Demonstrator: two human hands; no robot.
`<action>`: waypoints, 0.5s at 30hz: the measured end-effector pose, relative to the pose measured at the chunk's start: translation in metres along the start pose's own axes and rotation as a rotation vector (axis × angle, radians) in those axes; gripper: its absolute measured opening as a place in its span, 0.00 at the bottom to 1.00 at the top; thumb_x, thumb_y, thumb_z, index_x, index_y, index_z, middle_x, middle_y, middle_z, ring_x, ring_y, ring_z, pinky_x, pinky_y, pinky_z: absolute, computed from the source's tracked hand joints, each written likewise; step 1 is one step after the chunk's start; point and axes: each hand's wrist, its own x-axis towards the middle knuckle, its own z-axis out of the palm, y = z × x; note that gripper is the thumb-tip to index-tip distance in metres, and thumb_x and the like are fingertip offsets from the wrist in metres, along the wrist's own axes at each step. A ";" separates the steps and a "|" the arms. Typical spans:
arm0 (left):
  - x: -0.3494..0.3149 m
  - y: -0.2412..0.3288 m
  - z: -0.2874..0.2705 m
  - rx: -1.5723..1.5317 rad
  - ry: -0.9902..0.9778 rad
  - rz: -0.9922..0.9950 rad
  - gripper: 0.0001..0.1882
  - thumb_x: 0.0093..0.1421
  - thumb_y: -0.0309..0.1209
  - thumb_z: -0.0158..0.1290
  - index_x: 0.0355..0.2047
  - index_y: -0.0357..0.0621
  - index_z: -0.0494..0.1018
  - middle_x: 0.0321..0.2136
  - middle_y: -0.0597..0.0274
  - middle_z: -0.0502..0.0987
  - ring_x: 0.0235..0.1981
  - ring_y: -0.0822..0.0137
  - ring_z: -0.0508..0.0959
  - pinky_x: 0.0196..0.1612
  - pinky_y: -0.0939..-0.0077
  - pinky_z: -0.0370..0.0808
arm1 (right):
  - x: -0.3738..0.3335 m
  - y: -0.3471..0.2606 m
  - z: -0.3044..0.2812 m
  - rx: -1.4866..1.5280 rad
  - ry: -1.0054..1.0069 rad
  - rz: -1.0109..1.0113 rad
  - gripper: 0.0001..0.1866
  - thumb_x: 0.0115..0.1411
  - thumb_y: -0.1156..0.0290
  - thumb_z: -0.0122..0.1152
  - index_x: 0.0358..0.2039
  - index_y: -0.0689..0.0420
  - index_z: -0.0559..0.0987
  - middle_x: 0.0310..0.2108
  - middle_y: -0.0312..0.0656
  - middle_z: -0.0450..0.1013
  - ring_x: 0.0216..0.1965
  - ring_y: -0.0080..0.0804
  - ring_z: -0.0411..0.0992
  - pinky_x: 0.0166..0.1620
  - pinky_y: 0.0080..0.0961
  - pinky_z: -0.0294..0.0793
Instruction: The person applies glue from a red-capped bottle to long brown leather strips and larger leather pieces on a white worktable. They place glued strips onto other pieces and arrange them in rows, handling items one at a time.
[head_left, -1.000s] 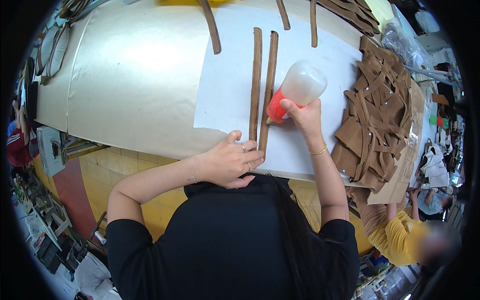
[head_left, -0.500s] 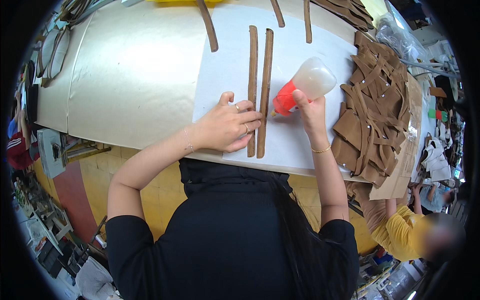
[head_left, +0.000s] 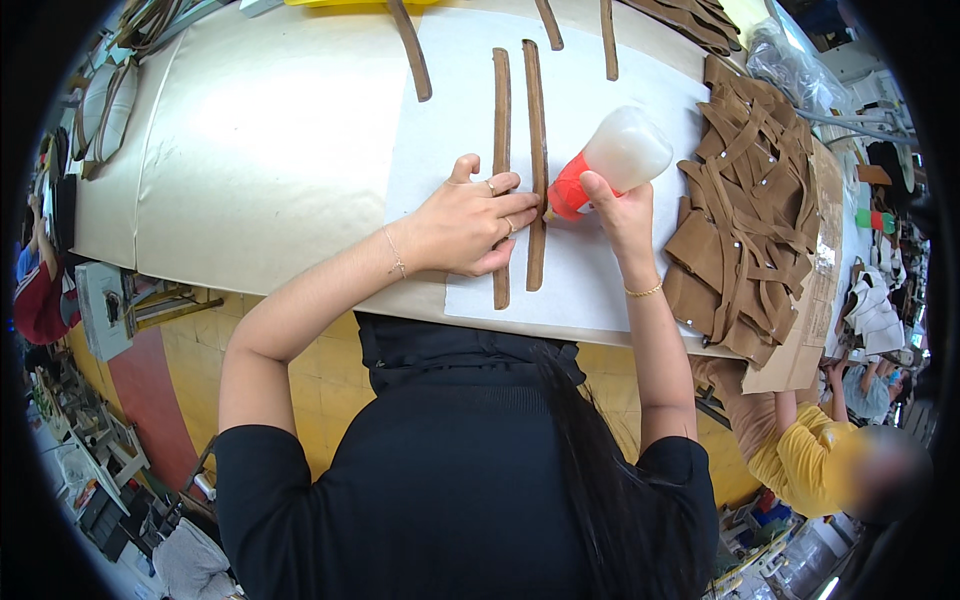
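Note:
Two narrow brown strips lie side by side on the white sheet [head_left: 430, 160], a left strip [head_left: 501, 120] and a right strip [head_left: 535, 110]. My left hand [head_left: 468, 228] is spread over the left strip, and its outstretched fingertips touch the right one. In my right hand [head_left: 626, 218] is a translucent squeeze bottle [head_left: 630, 150] with a red band, tilted so its yellowish nozzle points down. The nozzle tip sits at the right strip's right edge; whether anything comes out of it cannot be made out.
A heap of brown strap pieces [head_left: 745, 210] covers the table's right side, over cardboard [head_left: 805, 345]. More single strips [head_left: 412, 55] lie at the far side by a yellow tray [head_left: 350, 3]. A person in yellow [head_left: 800, 460] is at the lower right.
The right strip has slid a little away from me under my left fingers, which now reach further right. The bottle's nozzle has come up against that strip's edge.

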 end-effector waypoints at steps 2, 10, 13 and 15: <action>0.000 0.000 0.000 -0.008 -0.007 0.000 0.19 0.51 0.36 0.52 0.45 0.49 0.76 0.48 0.69 0.72 0.51 0.72 0.66 0.49 0.57 0.53 | 0.003 0.003 0.003 -0.023 -0.002 -0.058 0.25 0.52 0.50 0.68 0.35 0.63 0.76 0.28 0.36 0.73 0.28 0.20 0.70 0.30 0.18 0.70; 0.000 0.001 -0.004 -0.022 -0.042 0.008 0.18 0.52 0.38 0.54 0.43 0.51 0.77 0.47 0.68 0.72 0.52 0.70 0.65 0.50 0.56 0.52 | -0.002 -0.002 0.003 -0.063 -0.061 -0.005 0.23 0.50 0.56 0.70 0.34 0.65 0.79 0.29 0.42 0.78 0.31 0.25 0.75 0.34 0.22 0.74; 0.000 0.002 -0.005 -0.011 -0.024 0.013 0.17 0.51 0.38 0.55 0.41 0.52 0.78 0.47 0.68 0.72 0.52 0.69 0.65 0.50 0.56 0.52 | -0.009 -0.003 0.004 -0.044 -0.086 0.010 0.23 0.50 0.56 0.70 0.34 0.65 0.80 0.29 0.42 0.78 0.31 0.25 0.75 0.34 0.22 0.75; 0.000 0.002 -0.004 -0.010 -0.011 0.015 0.16 0.51 0.38 0.55 0.41 0.52 0.78 0.48 0.68 0.72 0.52 0.69 0.65 0.50 0.56 0.52 | -0.014 -0.002 0.004 -0.043 -0.100 0.002 0.23 0.50 0.55 0.71 0.34 0.65 0.80 0.28 0.42 0.78 0.30 0.25 0.75 0.34 0.22 0.75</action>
